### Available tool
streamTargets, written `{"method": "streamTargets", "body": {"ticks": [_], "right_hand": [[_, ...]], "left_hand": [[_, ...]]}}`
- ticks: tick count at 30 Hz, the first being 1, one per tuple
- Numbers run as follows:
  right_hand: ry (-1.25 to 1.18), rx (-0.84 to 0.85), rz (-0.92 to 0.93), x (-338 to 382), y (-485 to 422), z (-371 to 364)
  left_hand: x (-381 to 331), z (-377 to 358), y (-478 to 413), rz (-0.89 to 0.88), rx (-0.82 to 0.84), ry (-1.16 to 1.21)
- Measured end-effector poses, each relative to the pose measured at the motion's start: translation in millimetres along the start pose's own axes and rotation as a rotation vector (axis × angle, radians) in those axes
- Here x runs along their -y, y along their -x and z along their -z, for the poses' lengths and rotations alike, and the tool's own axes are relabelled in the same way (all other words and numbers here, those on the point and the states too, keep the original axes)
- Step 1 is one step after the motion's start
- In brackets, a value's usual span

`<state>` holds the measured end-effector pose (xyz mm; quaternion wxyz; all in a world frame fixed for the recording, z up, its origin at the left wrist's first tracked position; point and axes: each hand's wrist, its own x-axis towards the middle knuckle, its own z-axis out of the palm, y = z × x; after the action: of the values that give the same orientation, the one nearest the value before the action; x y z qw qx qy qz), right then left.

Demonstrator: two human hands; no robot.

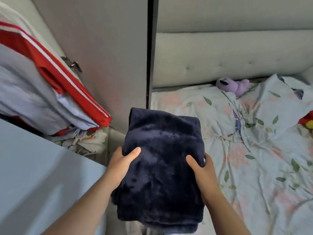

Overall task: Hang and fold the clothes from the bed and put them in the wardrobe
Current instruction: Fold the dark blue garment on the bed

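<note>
**Folded navy fleece held in both hands beside the wardrobe door**

In front of the open wardrobe door (101,53), a folded dark navy fleece garment (160,160) is held up off the bed, gripped from both sides. The left hand (121,164) clasps its left edge, thumb lying across the top of the plush fabric and the other fingers hidden underneath. The right hand (202,168) does the same on the right edge, thumb on top, fingers curled below out of sight. Both forearms reach up from the bottom of the view, and the bundle sags a little at its lower end.

To the left of the door, inside the wardrobe, a red garment with white stripes (55,65) hangs against a pale blue garment (28,92); both are blurred. Beneath them lies a crumpled heap of printed white fabric (86,141). A pale blue panel (39,175) fills the lower left corner, nearer than the hanging clothes.

To the right of the door stretches the bed (254,150), covered in a rumpled floral sheet with pink blooms and green leaves. A purple plush toy (234,85) rests at the far side against the padded cream headboard (228,56). A red and yellow object (307,121) shows at the right edge, too cropped to identify.
</note>
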<state>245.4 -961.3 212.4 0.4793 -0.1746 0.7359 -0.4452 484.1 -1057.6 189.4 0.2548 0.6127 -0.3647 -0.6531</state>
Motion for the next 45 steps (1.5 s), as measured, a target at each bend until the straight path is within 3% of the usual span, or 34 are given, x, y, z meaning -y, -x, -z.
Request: {"method": "streamTargets", "body": {"ticks": [6, 12, 23, 28, 32, 34, 40, 45], "right_hand": [[0.135, 0.140, 0.361, 114.1, 44.6, -40.3], [0.203, 0.170, 0.685, 208.3, 63.3, -78.4], [0.119, 0.309, 0.757, 274.6, 66.5, -97.7], [0.111, 0.341, 0.862, 311.4, 89.2, -120.5], [0.103, 0.333, 1.017, 364.5, 104.0, -141.3], [0.055, 0.313, 1.102, 395.0, 112.4, -152.2], [-0.064, 0.343, 1.277, 479.2, 140.5, -193.5], [-0.082, 0.508, 1.309, 542.4, 143.3, -245.0]], "left_hand": [[-81.3, 30.2, 34.7, -0.237, -0.102, 0.174], [-164.0, 30.2, 54.6, -0.452, -0.206, 0.148], [-221.3, 84.9, 96.7, -0.579, -0.473, 0.105], [-248.3, 103.6, 135.9, -0.767, -0.644, 0.080], [-291.0, 118.3, 157.2, -0.965, -0.877, -0.056], [-319.5, 122.5, 167.3, -1.067, -0.859, 0.047], [-397.0, 124.2, 194.8, -1.033, -0.886, 0.265], [-446.3, 154.3, 174.6, -1.090, -0.960, 0.532]]}}
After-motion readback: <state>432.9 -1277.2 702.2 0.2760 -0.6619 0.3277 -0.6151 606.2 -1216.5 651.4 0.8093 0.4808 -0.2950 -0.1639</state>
